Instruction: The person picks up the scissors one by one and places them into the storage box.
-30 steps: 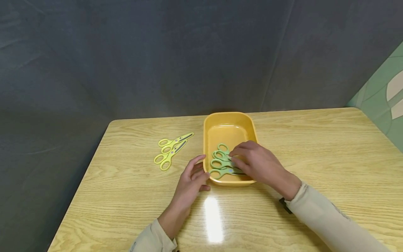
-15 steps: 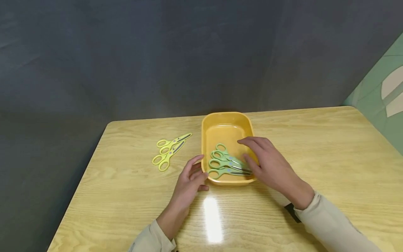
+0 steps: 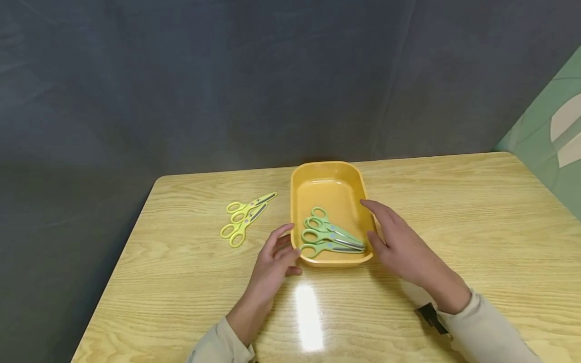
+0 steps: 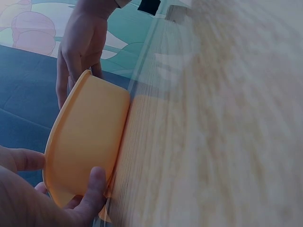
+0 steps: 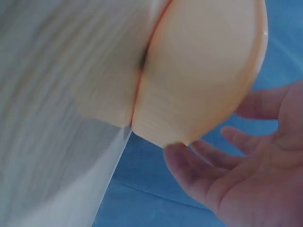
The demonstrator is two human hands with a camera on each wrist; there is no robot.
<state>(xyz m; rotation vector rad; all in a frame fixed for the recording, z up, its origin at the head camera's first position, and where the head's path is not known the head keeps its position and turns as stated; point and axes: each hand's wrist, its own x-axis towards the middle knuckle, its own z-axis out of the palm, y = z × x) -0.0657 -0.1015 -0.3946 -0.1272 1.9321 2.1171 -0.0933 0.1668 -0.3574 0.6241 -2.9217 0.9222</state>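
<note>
A yellow plastic tray (image 3: 327,263) stands on the table. Inside, several green-handled scissors (image 3: 324,236) lie heaped toward its front, blades pointing right. My left hand (image 3: 271,259) touches the tray's front left corner with fingers spread along the wall and the thumb at the rim. In the left wrist view that hand (image 4: 52,198) shows beside the tray's wall. My right hand (image 3: 401,244) is at the tray's right rim, holding nothing, its fingers extended. The right wrist view shows the right hand's fingertips close against the tray's outside (image 5: 199,71); firm contact is hard to tell.
Two pairs of yellow scissors (image 3: 245,218) lie on the wooden table (image 3: 181,282) left of the tray. A dark cloth (image 3: 272,85) hangs behind the table's far edge. At the right is a green patterned surface (image 3: 544,151).
My right hand has drawn back from over the green scissors to the tray's right rim, uncovering their blades. The left hand stays at the tray's corner.
</note>
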